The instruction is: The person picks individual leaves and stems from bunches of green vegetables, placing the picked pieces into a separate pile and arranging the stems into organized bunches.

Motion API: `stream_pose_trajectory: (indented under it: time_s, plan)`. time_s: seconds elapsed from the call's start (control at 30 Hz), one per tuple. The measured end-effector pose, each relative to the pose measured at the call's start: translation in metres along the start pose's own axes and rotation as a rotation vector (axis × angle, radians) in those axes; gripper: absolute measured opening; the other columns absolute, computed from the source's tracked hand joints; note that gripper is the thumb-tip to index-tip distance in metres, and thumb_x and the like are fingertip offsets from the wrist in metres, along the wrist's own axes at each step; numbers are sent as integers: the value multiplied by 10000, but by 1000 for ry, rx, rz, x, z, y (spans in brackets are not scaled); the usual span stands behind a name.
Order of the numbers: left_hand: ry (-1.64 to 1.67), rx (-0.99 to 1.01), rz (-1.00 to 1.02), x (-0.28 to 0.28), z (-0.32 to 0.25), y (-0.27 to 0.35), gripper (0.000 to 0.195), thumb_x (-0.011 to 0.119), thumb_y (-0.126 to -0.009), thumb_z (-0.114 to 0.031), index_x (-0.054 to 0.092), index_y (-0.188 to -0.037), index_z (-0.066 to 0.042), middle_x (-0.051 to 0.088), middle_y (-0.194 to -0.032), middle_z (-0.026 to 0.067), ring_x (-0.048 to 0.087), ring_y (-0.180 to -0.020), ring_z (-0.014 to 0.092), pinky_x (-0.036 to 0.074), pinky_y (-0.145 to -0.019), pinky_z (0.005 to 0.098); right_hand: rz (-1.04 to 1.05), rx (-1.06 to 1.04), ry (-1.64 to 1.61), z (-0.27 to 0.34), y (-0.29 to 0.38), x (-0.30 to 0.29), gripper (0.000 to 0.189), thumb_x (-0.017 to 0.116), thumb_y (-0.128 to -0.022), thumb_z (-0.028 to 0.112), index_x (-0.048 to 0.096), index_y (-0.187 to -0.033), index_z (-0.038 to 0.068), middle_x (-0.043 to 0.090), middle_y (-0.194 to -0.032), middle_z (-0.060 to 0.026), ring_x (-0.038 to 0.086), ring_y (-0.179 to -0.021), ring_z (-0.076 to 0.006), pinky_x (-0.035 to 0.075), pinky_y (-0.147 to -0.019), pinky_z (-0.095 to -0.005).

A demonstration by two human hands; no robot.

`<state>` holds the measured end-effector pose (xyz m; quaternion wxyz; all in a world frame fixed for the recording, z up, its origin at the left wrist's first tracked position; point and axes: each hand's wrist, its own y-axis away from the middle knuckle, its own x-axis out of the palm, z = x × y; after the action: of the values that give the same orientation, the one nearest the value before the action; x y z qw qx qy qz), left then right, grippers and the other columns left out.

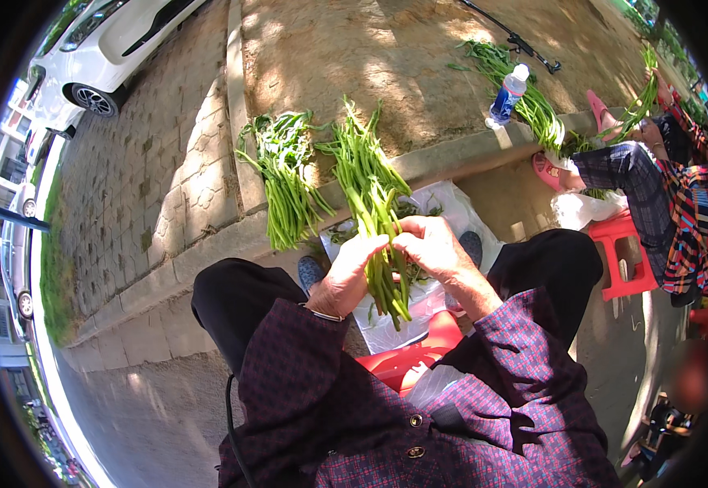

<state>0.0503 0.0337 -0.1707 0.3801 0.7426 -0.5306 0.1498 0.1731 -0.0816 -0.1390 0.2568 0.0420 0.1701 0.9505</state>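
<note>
My left hand [348,268] is wrapped around a bunch of long green leafy-vegetable stems [360,174]. The stems' cut ends hang below the palm, and their leafy tops point away from me. With thumb and fingertips, my right hand [430,244] pinches a stem at the bunch's right side, close to the left thumb. A second bunch of leafy green stems [290,204] lies across the concrete kerb to the left. Under my hands, a pale plastic sheet [378,332] with scattered leaf scraps covers the ground between my feet.
A water bottle [508,94] stands on the kerb [470,152] beside another pile of greens [537,113]. At right, a seated person [628,177] holds greens near a red plastic stool [625,256]. A black pole [506,33] lies on the dirt. A white car [110,49] is parked upper left.
</note>
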Motion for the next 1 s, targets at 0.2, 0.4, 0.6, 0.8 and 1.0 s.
stream_pose_trajectory:
  time_s: [0.2,0.4,0.6,0.8,1.0]
  plan:
    - [239,71,112,-18,15,-8,422,477,-896,-262,465,-1216,12,589,-1117,110,590,-985,214,471,-869,369,37,-5,124,-8,-4,6,332,565,-811,173,616,-1049,-54,661,-897,-84,591,-801,-120,479,-730,-280]
    - [256,113,162,-17,15,-6,414,511,-889,-254,472,-1216,-2,589,-1109,97,588,-978,202,455,-884,364,-12,82,61,-11,-9,10,316,583,-802,192,604,-998,-55,650,-835,-67,581,-764,-114,478,-701,-294]
    - [120,149,3,-10,21,-10,325,579,-868,-225,549,-1116,-17,606,-1019,40,589,-927,150,477,-821,320,-183,-153,239,-32,-16,11,294,516,-797,179,596,-991,-28,643,-847,-207,636,-796,-318,482,-751,-394]
    - [-83,175,-188,-3,9,-1,219,614,-844,-173,588,-983,-6,623,-874,42,595,-778,121,486,-712,273,-202,-157,361,-24,-10,15,280,510,-800,178,568,-956,-47,630,-814,-228,626,-797,-361,482,-727,-433]
    - [-109,126,-198,-3,4,2,182,606,-832,-149,603,-940,-2,622,-807,53,595,-678,136,493,-647,284,-183,-92,111,-15,-8,18,196,497,-809,128,567,-899,-32,629,-702,-115,622,-552,-165,508,-548,-308]
